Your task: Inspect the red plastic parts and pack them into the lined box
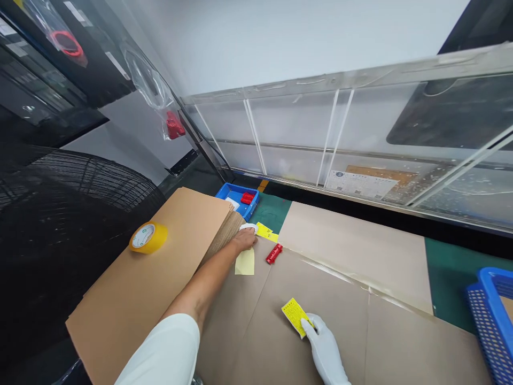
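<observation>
Right hand (326,350), white-gloved, nearest: fingers nearly flat, pressing a yellow label (294,315) onto the flat carton (340,299) on the table (452,267). Labelling step, I'd judge; smoothing the label down looks next. Left hand (244,239), bare, reaches out to the label pile (265,231) by the cardboard stack (160,267), fingers curled around something white; grip unclear. Red cutter (274,253) and backing paper (245,262) just beside it.
</observation>
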{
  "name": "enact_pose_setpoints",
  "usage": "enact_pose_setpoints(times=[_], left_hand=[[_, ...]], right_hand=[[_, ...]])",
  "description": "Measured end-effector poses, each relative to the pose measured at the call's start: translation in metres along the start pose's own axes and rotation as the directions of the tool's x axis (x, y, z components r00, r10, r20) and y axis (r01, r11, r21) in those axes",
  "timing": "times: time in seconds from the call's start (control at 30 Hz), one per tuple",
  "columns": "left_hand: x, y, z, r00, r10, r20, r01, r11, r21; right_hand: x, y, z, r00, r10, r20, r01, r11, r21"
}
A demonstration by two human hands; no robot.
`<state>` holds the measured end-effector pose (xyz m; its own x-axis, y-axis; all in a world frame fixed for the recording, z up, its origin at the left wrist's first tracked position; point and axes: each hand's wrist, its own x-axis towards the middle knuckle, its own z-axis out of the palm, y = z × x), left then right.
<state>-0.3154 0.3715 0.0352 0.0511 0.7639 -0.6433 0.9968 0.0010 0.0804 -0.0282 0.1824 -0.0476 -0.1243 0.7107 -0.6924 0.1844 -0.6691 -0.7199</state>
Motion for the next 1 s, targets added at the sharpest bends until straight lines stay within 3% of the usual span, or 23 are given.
enact_pose_setpoints(times=[0.1, 0.17, 0.23, 0.3, 0.4, 0.43, 0.47, 0.53, 0.63, 0.7, 0.83, 1.0], left_hand=[[-0.033, 0.008, -0.014, 0.998, 0.066, 0.017, -0.065, 0.995, -0.074], [-0.072, 0.022, -0.022, 0.994, 0.100, 0.047, -0.091, 0.982, -0.166], [-0.120, 0.041, -0.026, 0.984, 0.145, 0.103, -0.110, 0.952, -0.286], [-0.168, 0.059, -0.025, 0.977, 0.184, 0.104, -0.117, 0.882, -0.456], [-0.224, 0.080, -0.019, 0.973, 0.219, 0.076, -0.095, 0.676, -0.731], [-0.238, 0.085, -0.016, 0.972, 0.224, 0.070, -0.082, 0.604, -0.793], [-0.250, 0.089, -0.011, 0.971, 0.230, 0.061, -0.075, 0.542, -0.837], [-0.274, 0.096, -0.002, 0.971, 0.238, -0.007, -0.107, 0.409, -0.906], [-0.308, 0.106, 0.015, 0.960, 0.193, -0.203, -0.249, 0.258, -0.934], [-0.328, 0.113, 0.025, 0.926, 0.160, -0.342, -0.374, 0.272, -0.887], [-0.354, 0.122, 0.043, 0.772, 0.207, -0.601, -0.632, 0.352, -0.691], [-0.367, 0.127, 0.059, 0.673, 0.246, -0.698, -0.722, 0.424, -0.547]], right_hand=[[-0.022, -0.022, -0.009, 0.991, -0.022, 0.133, 0.016, 0.999, 0.047], [-0.048, -0.051, -0.015, 0.973, -0.107, 0.204, 0.102, 0.994, 0.031], [-0.079, -0.086, -0.017, 0.941, -0.208, 0.267, 0.239, 0.967, -0.092], [-0.107, -0.121, -0.016, 0.860, -0.357, 0.365, 0.469, 0.834, -0.289], [-0.141, -0.160, -0.010, 0.637, -0.519, 0.570, 0.766, 0.506, -0.395], [-0.150, -0.167, -0.009, 0.598, -0.517, 0.612, 0.798, 0.458, -0.392], [-0.160, -0.172, -0.009, 0.594, -0.497, 0.633, 0.798, 0.463, -0.385], [-0.182, -0.176, -0.010, 0.666, -0.425, 0.614, 0.718, 0.589, -0.371], [-0.219, -0.174, -0.014, 0.792, -0.321, 0.519, 0.515, 0.808, -0.286], [-0.244, -0.169, -0.017, 0.837, -0.303, 0.456, 0.428, 0.881, -0.201], [-0.283, -0.158, -0.017, 0.877, -0.310, 0.367, 0.373, 0.921, -0.112], [-0.312, -0.146, -0.010, 0.920, -0.283, 0.270, 0.323, 0.939, -0.116]])
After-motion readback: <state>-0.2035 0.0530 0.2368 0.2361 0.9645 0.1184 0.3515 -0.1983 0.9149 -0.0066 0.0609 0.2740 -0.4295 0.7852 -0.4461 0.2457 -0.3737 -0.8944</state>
